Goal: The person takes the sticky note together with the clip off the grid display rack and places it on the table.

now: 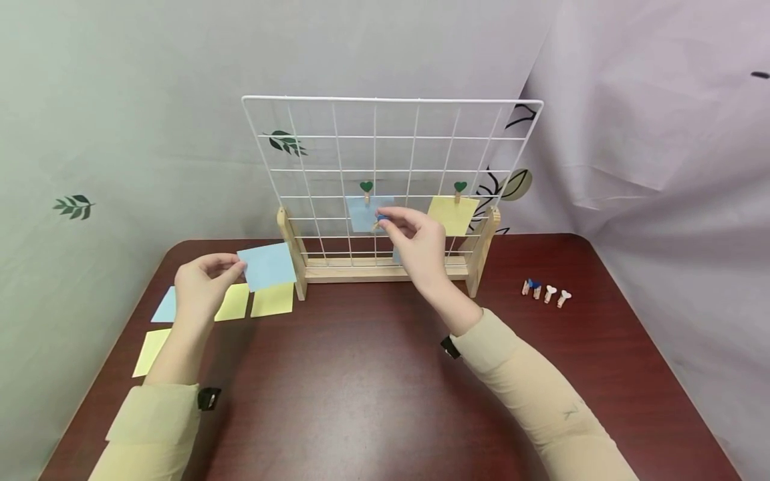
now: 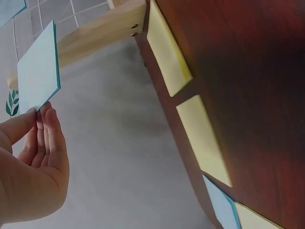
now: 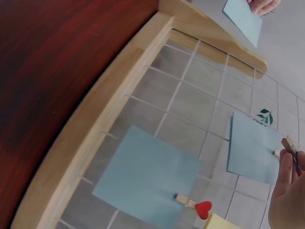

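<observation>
My left hand (image 1: 201, 287) pinches a blue sticky note (image 1: 267, 266) by one edge, left of the wire grid rack (image 1: 394, 101). Between the thumb and fingertips of my right hand (image 1: 421, 250) is a small wooden clothespin (image 3: 289, 144) with a blue top, in front of the grid. Behind it, a blue note (image 1: 359, 215) hangs under a green heart clothespin (image 1: 366, 188). A yellow note (image 1: 452, 216) hangs to the right under another green heart clothespin (image 1: 460, 188). Lower down, a blue note (image 3: 147, 176) hangs by a red heart clothespin (image 3: 203, 210), mostly hidden in the head view.
Yellow notes (image 1: 272, 302) and a blue note (image 1: 164, 307) lie on the table's left side. Several clothespins with blue and white tops (image 1: 550, 292) lie on the right. Wooden supports (image 1: 484, 250) hold the grid near the table's back edge.
</observation>
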A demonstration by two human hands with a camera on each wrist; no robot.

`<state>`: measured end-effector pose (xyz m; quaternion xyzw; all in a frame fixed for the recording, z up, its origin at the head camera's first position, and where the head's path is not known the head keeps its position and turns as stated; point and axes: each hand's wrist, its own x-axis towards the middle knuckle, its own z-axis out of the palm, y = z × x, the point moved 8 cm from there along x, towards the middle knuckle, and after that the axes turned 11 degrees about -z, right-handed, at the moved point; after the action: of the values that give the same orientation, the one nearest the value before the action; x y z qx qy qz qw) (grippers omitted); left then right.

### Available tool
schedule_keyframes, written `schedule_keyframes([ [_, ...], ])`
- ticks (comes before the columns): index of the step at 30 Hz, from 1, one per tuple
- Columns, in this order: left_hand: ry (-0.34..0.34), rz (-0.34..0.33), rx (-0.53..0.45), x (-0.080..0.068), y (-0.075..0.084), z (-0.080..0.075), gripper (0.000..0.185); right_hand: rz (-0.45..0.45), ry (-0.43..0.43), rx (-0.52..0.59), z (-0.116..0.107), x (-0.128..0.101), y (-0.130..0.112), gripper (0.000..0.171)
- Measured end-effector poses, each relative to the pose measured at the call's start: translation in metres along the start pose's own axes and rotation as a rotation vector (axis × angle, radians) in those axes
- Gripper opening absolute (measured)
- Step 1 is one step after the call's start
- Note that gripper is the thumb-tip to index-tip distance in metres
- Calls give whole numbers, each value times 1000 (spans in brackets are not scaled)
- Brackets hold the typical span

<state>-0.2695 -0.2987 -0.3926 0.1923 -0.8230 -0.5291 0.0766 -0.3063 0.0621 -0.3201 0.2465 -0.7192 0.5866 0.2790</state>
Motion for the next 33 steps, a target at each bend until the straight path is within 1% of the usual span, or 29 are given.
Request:
schedule_keyframes([
  [4, 0, -22, 3, -1, -10, -4, 29, 8, -5, -20, -3, -6, 5, 16],
  [10, -10, -47, 57, -1, -26, -9, 33, 15, -16, -24, -7, -15, 13, 16],
  [13, -23, -37, 62, -2, -33, -10, 33, 34, -22, -18, -8, -20, 19, 17],
  [19, -51, -14, 73, -4, -43, -11, 33, 69, -20, -26, -15, -29, 31, 18],
  [25, -67, -26, 114, -7, -53, -11, 33, 110, -16, -40, -23, -39, 45, 18],
  [30, -75, -8, 147, -9, -59, -12, 31, 146, -13, -30, -31, -47, 56, 18],
  [33, -81, -2, 179, -9, -63, -12, 30, 167, -13, -43, -36, -53, 63, 19],
])
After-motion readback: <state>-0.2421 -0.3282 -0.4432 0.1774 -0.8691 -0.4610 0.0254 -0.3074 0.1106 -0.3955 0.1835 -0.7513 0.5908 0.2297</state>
